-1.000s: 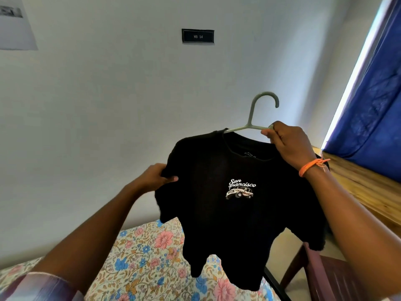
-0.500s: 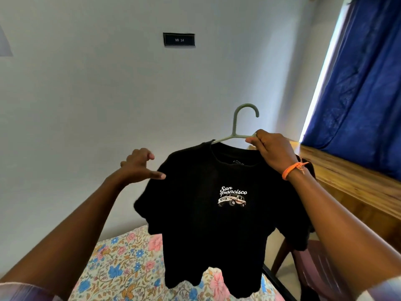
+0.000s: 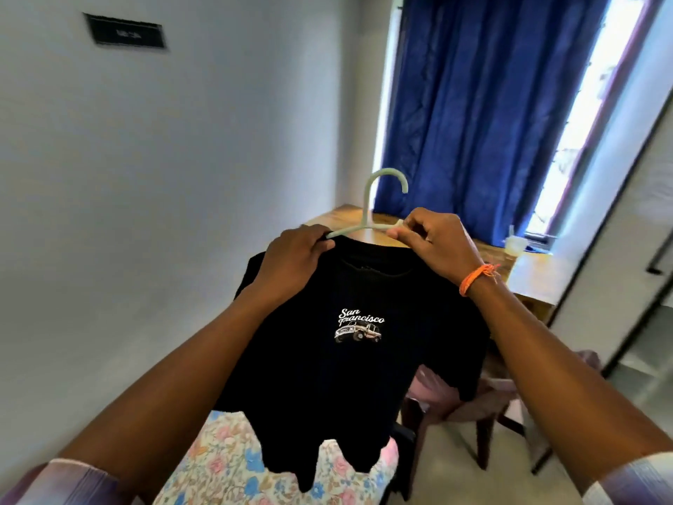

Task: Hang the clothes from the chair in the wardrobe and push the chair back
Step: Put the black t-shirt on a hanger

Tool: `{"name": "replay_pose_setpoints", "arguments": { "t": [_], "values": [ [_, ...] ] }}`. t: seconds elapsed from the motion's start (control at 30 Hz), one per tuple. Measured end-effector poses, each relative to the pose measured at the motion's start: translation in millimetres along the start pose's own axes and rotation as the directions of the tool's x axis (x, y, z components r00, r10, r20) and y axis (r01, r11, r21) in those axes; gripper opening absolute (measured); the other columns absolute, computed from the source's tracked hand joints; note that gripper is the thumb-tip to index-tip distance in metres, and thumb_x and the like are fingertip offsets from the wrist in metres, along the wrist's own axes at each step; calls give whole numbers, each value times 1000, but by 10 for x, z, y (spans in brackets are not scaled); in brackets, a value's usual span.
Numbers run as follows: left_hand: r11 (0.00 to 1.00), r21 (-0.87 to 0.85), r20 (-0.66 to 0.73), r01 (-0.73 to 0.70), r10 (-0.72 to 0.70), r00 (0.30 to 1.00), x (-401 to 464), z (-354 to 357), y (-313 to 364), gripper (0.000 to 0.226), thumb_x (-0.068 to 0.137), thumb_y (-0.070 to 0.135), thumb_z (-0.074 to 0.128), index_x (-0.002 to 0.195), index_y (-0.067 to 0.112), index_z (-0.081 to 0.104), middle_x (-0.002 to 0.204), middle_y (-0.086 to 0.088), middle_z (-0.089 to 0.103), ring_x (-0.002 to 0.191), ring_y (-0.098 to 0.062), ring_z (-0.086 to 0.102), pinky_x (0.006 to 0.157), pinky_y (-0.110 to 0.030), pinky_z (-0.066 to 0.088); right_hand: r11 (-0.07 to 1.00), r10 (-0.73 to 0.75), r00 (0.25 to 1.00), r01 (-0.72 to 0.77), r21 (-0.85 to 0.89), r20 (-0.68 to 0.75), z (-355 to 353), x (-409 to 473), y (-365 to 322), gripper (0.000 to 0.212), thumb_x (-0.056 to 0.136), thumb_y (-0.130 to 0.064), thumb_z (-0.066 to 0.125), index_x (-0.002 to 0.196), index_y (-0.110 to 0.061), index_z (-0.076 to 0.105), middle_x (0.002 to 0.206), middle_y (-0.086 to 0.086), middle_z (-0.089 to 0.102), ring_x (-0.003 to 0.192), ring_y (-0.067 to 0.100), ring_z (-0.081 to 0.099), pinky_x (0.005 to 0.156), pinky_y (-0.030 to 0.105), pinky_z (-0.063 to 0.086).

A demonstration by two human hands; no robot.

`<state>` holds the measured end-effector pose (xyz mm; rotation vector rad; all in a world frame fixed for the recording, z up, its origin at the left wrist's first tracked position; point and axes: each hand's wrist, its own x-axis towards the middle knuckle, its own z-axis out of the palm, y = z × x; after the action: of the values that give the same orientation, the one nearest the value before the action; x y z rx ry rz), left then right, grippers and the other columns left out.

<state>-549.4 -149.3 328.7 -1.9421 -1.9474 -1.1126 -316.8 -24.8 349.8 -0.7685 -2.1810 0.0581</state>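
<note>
The black T-shirt (image 3: 349, 340) hangs below both sets of fingers on a pale green hanger (image 3: 368, 213); the left hand (image 3: 295, 260) grips the collar and hanger arm, fingers curled; the right hand (image 3: 433, 242) pinches the other arm, its hook rising between them. The step looks like seating the shirt on the hanger; next, carry it to the wardrobe; the chair (image 3: 473, 406), below the right wrist, awaits pushing.

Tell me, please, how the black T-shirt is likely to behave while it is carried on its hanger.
The black T-shirt hangs in loose folds with an uneven hem, so it is probably floppy and light. Its neck sits off-centre on the hanger, so it might slip sideways unless both hands steady it.
</note>
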Motion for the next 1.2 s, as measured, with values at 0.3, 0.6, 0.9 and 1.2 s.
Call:
{"name": "replay_pose_setpoints", "arguments": {
  "t": [0.3, 0.6, 0.9, 1.2],
  "values": [
    [969, -215, 80, -123, 143, 987, 629, 850, 1194, 21, 98, 25, 57, 113, 17, 69, 106, -5, 70, 101, -23, 63, 84, -30, 41, 871, 162, 979, -202, -448, -127, -1293, -1131, 1232, 49, 94, -63, 35, 89, -23, 63, 80, 8, 68, 83, 34, 64, 61, 31, 30],
    [905, -364, 87, -219, 267, 960, 1191, 2145, 2852, 16, 97, 22, 59, 104, 12, 70, 84, -1, 68, 86, -20, 64, 70, -27, 33, 706, 254, 906, -414, -575, -339, -2833, -1932, 2584, 63, 90, -74, 25, 69, -21, 50, 60, 1, 56, 61, 30, 58, 54, 32, 36],
    [829, -528, 216, -183, 340, 915, 1255, 3470, 4672, 21, 98, 32, 57, 94, 13, 64, 71, 3, 59, 67, -13, 56, 62, -29, 35, 547, 221, 848, -517, -658, -482, -4342, -2821, 3631, 66, 80, -80, 31, 61, -19, 46, 55, 4, 58, 52, 30, 55, 51, 29, 36],
    [805, -507, 196, -309, 456, 868, 1218, 4974, 6002, 63, 97, 26, 57, 150, 7, 29, 146, -13, 39, 136, -29, 37, 116, -39, 31, 330, 196, 849, -528, -783, -490, -5212, -3178, 4752, 79, 81, -84, 18, 57, -15, 47, 50, 3, 52, 44, 26, 47, 49, 23, 23]
  ]
}}
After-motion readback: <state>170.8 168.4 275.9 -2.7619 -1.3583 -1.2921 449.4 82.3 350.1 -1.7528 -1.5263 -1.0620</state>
